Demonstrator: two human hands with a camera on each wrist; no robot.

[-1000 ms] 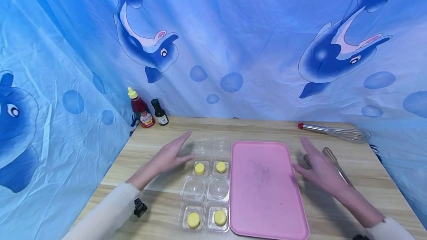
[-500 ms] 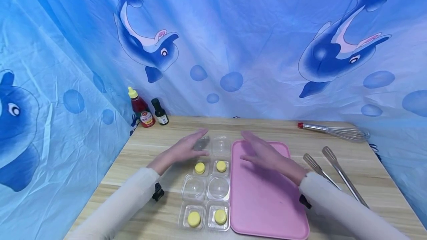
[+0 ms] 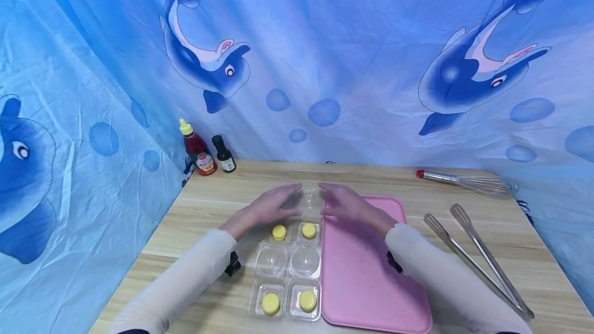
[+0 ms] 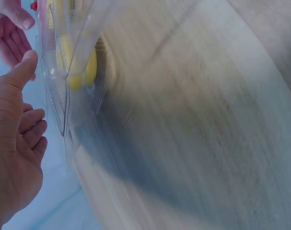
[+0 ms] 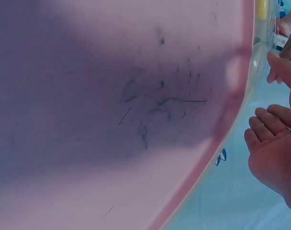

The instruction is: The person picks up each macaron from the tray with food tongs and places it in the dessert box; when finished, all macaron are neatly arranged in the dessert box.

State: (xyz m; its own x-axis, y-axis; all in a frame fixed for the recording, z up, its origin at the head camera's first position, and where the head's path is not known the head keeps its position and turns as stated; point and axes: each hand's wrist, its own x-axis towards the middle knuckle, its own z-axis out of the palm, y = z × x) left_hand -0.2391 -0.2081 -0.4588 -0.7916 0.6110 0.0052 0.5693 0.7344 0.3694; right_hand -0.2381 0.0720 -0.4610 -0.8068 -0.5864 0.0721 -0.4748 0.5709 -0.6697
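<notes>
Clear plastic boxes with raised lids stand in two columns on the table, each base holding a round yellow macaron. My left hand hovers over the far left lid, mostly hiding it. Facing it, my right hand is above the far left corner of the pink tray, fingertips near the far right lid. Both hands hold nothing, their fingers loosely extended. In the left wrist view the left hand is beside a clear box; any contact cannot be told.
A red sauce bottle and a small dark bottle stand at the back left. On the right lie a whisk and metal tongs. A blue dolphin-print curtain hangs behind the table.
My right hand has moved left from the tongs, across the tray. The left hand has shifted right over the far lid. The hands are now close together; the boxes look unmoved.
</notes>
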